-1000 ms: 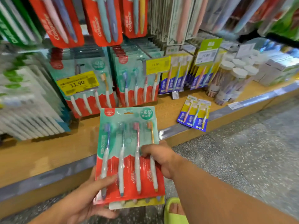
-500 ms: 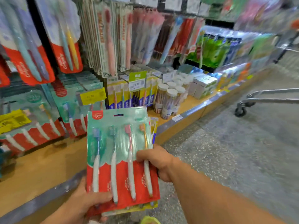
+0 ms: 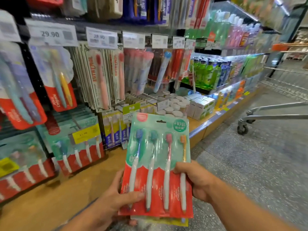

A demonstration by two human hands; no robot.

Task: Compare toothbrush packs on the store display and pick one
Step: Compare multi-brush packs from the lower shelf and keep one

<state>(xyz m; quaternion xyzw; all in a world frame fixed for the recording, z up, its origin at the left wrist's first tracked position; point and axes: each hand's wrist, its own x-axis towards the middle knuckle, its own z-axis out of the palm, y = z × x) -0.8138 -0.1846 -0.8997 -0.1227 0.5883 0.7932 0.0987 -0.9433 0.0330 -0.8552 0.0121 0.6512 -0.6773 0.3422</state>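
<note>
Green-and-red toothbrush pack [image 3: 158,164], 4 brushes, upright, held above yellow pack [image 3: 160,220].

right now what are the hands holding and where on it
Both hands grip the four-brush toothbrush pack at its red lower part: left hand at the left edge, right hand at the right.

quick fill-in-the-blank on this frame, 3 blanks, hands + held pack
1. The four-brush Colgate pack holds ____ toothbrushes.
2. The left hand and right hand both have a grip on its ____ lower half.
3. A shopping cart stands on the ____ side of the aisle.

Missing words: four; red; right
</note>
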